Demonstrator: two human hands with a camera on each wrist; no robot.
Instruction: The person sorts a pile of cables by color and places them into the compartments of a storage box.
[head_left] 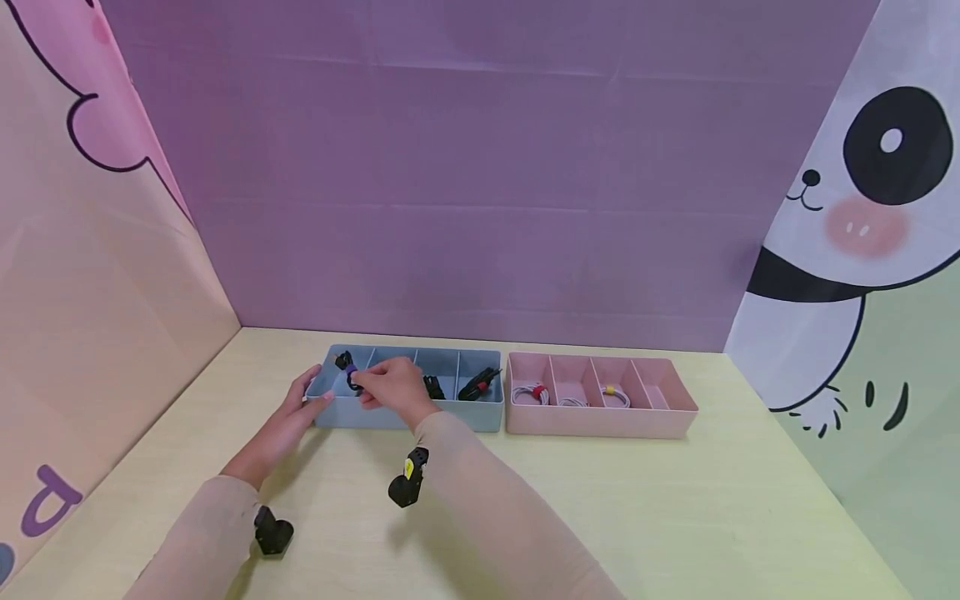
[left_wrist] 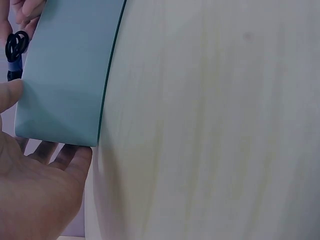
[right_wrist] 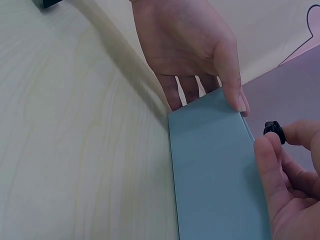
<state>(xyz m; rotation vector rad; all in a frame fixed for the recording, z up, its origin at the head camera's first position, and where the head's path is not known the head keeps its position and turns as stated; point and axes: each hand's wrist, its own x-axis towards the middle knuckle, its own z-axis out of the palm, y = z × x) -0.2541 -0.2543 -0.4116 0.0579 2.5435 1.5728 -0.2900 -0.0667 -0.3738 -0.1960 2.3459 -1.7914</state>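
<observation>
A blue divided box (head_left: 367, 415) stands near the back of the table. My left hand (head_left: 291, 417) grips its left end, thumb at the front rim and fingers against the end wall, as the left wrist view also shows. Over the leftmost compartment, my right hand (head_left: 397, 387) pinches a coiled black cable (head_left: 345, 363) with a purple tie around it. In the right wrist view, thumb and index finger meet on the cable (right_wrist: 274, 132) just above the rim. Another black cable (head_left: 432, 387) lies farther right in the box, and a black cable bundle (head_left: 478, 384) fills the rightmost compartment.
To the right, a pink divided box (head_left: 600, 423) stands close beside the blue one. It holds a white cable with a red tie (head_left: 538, 395), another white cable (head_left: 573, 402) and one with a yellow tie (head_left: 617, 395). A purple wall (head_left: 480, 208) rises behind.
</observation>
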